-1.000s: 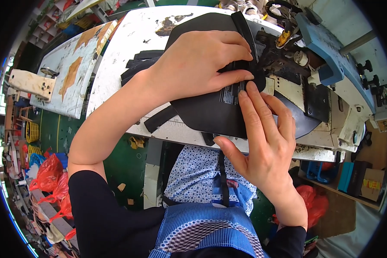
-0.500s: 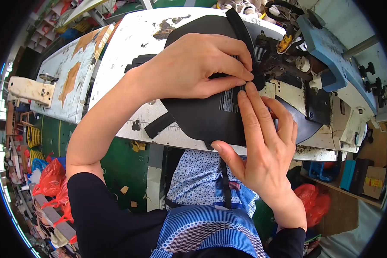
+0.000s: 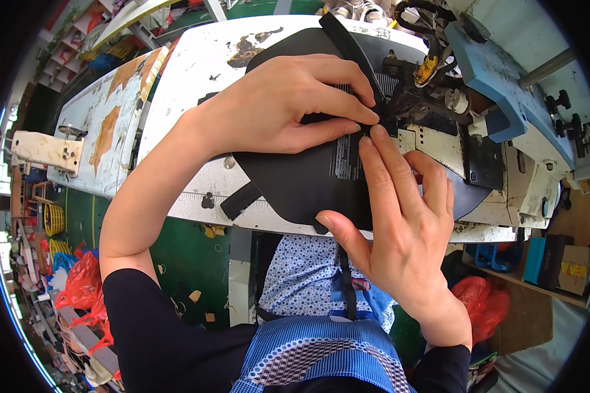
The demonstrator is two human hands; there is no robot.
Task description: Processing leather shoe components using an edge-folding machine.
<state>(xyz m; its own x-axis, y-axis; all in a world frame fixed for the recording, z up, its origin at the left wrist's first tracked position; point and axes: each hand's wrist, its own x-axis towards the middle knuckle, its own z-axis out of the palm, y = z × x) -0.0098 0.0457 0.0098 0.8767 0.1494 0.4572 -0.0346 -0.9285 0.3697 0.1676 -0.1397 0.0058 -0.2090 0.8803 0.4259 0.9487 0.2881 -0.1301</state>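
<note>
A large black panel [image 3: 288,180] with rounded corners lies on the white sewing machine table, a ribbed patch [image 3: 345,160] at its middle. Along its far right part a narrow black strip [image 3: 347,42] curves down toward the machine's foot. My left hand [image 3: 308,98] is closed over the panel, thumb and fingertips pinched at the strip's near end; the fingers partly hide what they grip. My right hand [image 3: 400,203] lies on the panel's near right part, fingers stretched and thumb apart. Its fingertips almost meet the left ones just beside the machine's foot [image 3: 388,124].
The blue sewing machine arm [image 3: 488,78] rises at the right, with dark metal parts close to my fingertips. A black strap end [image 3: 241,200] sticks out under the panel. Another worn table [image 3: 105,118] stands at left. Red plastic bags [image 3: 82,281] lie at the lower left.
The panel and strip have shifted slightly left and turned a little, the strip's far end swinging left. Both hands keep their places on the panel, with the left fingertips slightly further left.
</note>
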